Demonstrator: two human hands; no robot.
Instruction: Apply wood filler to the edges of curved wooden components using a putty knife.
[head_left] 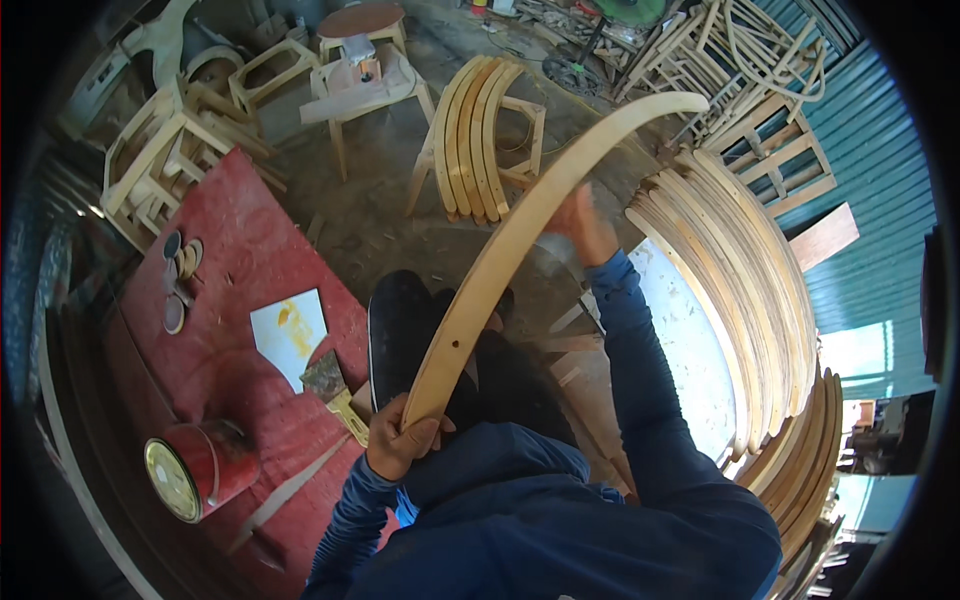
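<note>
A long curved wooden slat [510, 240] slants up across the middle of the view, from near my lap to the far right. It has a small dark hole in its lower part. My left hand [400, 440] is closed around its lower end, thumb on the face. My right hand [585, 225] is at the right edge of the slat's upper half. Motion smears that hand, and its fingers are partly hidden by the wood, so I cannot tell whether it grips anything.
A red surface [240, 230] at left bears a red can [205, 465], round discs [183, 262] and a yellow-stained white sheet [290, 332]. Similar slats are stacked at right [740, 280] and on a stool ahead [475, 135]. Wooden frames [165, 150] stand at far left.
</note>
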